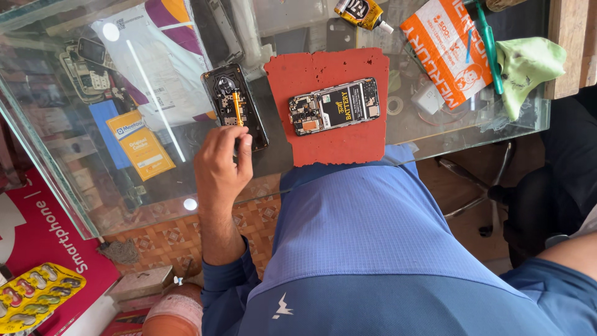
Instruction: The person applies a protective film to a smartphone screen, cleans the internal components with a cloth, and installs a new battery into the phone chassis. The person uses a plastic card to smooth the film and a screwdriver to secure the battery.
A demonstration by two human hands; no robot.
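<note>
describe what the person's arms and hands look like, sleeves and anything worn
The left hand is bare: no glove, ring or watch shows. Its forearm is uncovered up to a dark blue sleeve pushed up near the elbow. The right forearm is also bare, running into a matching blue sleeve; the right hand is out of view. The blue shirt carries a small white emblem.

Opened phone (334, 106) on mat (311, 68), back cover (235, 106) left of mat, on glass counter (186, 180)

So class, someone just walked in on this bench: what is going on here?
A person in a blue shirt holds a thin yellow tool in the left hand, its tip on a dark phone back panel lying on the glass table. An opened phone with its battery showing rests on a red mat. The right hand is out of view.
</note>
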